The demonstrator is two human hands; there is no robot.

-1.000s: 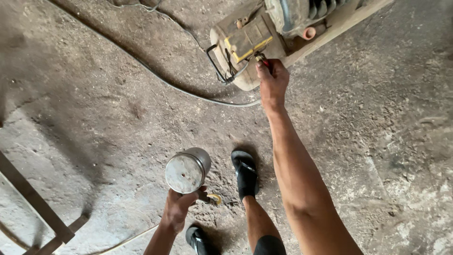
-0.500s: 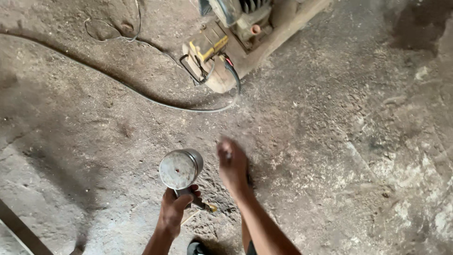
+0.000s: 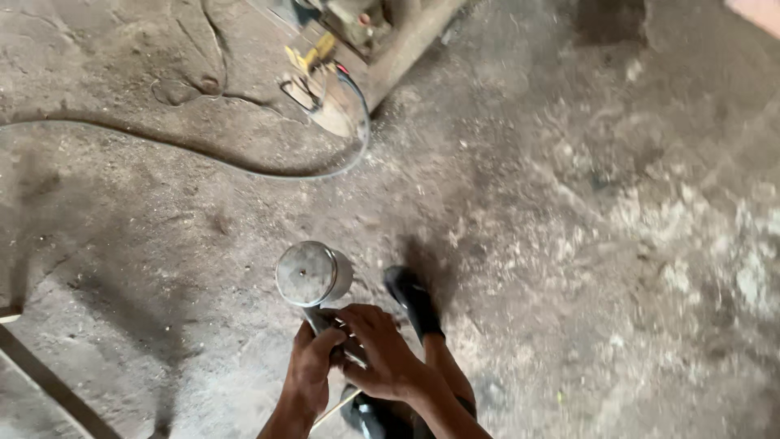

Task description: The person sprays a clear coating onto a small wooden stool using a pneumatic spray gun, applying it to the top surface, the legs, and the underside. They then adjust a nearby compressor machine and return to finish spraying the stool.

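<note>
piston (image 3: 313, 275) — a short silver cylinder with a flat round crown — sits in mid-air just above the floor (image 3: 569, 244), low in the middle of the view, its crown turned up toward the camera and slightly left. its long axis runs from that crown down and toward the person, through a dark stem below the skirt that disappears into the hands; so the body lies up and away from the grip, on the far side of both fists. the left hand (image 3: 311, 370) is wrapped shut round the stem directly beneath the piston and is the nearer of the two to it, knuckles out to the left, forearm rising straight from the bottom edge. the right hand (image 3: 380, 351) comes in from the right, its fingers curled over the left hand and the same stem, closed on it as well — wrist bent, forearm slanting down to the right. exactly what the fingertips pinch is hidden under the overlap. just right of the hands a dark shoe (image 3: 414, 301) points to the far side; another foot shows dimly under the wrists. well apart, at the far edge, a machine (image 3: 349, 20) stands, and a black cable (image 3: 203, 158) curves from it across the left of the dusty floor.
</note>
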